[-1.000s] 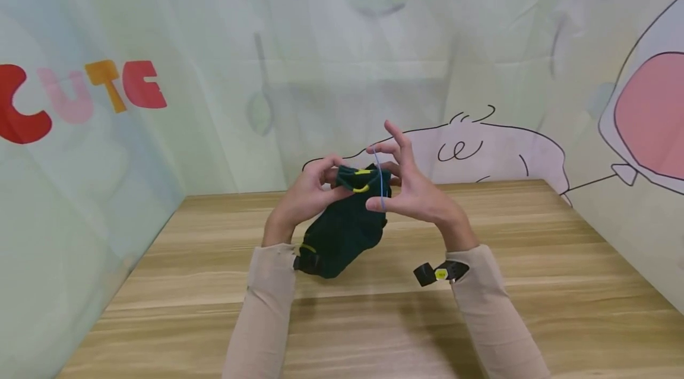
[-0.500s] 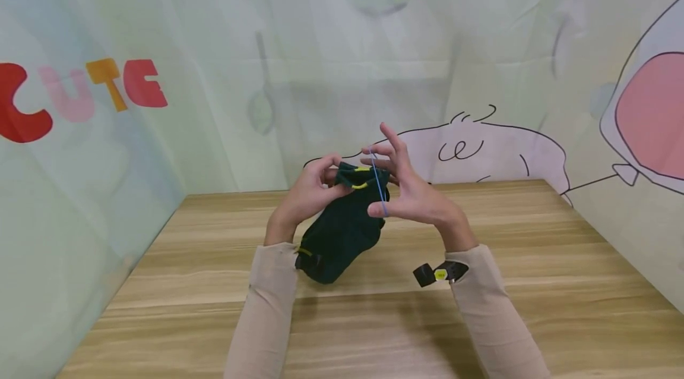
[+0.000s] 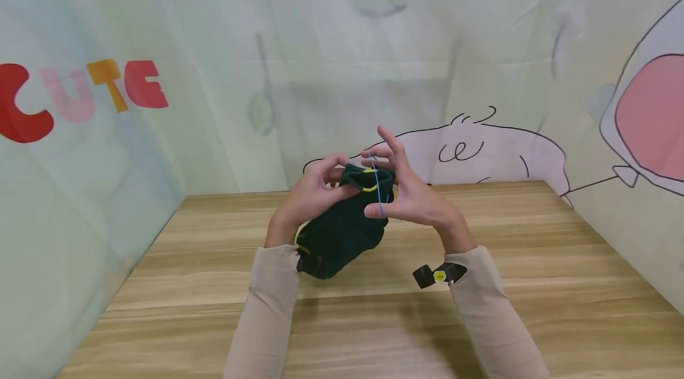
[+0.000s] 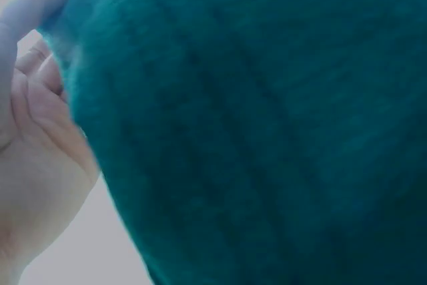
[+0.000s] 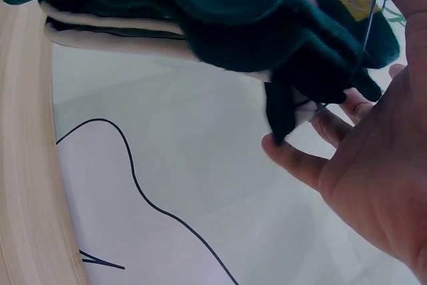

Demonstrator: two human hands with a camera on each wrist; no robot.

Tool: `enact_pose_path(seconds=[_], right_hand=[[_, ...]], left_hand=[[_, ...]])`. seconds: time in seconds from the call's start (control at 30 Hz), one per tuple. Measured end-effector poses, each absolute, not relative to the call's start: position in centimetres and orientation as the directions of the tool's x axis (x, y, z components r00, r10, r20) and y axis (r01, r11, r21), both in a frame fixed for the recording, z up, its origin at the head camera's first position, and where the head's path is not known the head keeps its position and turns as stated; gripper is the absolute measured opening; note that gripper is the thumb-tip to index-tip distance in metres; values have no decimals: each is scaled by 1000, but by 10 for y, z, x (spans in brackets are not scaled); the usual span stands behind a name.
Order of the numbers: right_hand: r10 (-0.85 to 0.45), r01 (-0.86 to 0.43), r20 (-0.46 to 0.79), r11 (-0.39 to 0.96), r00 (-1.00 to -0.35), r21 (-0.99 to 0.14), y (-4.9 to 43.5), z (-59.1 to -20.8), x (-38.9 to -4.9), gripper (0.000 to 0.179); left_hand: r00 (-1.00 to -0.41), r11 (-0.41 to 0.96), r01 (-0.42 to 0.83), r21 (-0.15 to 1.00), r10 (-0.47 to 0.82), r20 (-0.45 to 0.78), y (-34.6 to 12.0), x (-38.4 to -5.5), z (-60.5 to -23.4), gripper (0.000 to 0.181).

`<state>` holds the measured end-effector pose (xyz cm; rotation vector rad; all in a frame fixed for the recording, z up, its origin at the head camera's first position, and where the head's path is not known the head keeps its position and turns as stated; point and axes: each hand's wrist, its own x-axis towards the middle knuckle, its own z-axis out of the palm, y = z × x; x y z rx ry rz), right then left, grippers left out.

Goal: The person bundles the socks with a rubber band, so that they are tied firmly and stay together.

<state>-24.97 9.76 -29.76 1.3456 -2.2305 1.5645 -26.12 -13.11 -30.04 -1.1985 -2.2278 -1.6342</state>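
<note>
A bundle of dark green knitted fabric [image 3: 342, 233], resembling folded socks with yellow bands, slants above the table. My left hand [image 3: 310, 192] pinches its upper edge between thumb and fingers. In the left wrist view, ribbed green fabric [image 4: 233, 131] hides part of that hand. My right hand [image 3: 414, 198] spreads thumb and fingers, stretching a thin blue rubber band [image 3: 378, 186] between them. The band crosses in front of the bundle's upper end. In the right wrist view, layered green and whitish fabric [image 5: 233, 18] reaches to the spread fingers of the right hand [image 5: 373, 171].
The light wood table [image 3: 534, 284] spreads beneath both forearms. A printed curtain [image 3: 214, 70] with letters and line drawings stands along its back and sides. A black wrist device [image 3: 439, 275] sits at the right cuff.
Over the last half second, the bundle has shifted slightly right and its upper end now overlaps the rubber band more. The right hand's fingers have moved slightly left since a second ago.
</note>
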Motion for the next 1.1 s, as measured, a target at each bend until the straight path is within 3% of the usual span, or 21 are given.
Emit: enact_pose_path(seconds=[0.4, 0.8, 1.1], right_hand=[[-588, -716, 543, 92, -600, -692, 93, -297, -248, 120], [-638, -761, 549, 93, -541, -642, 93, -291, -245, 116], [-630, -736, 474, 243, -615, -632, 89, -296, -243, 123]], left_hand=[[-753, 56, 562, 825, 447, 483, -108, -257, -302, 19], [-712, 173, 629, 758, 519, 473, -103, -255, -305, 21], [-738, 328, 657, 679, 465, 490, -97, -253, -303, 22]])
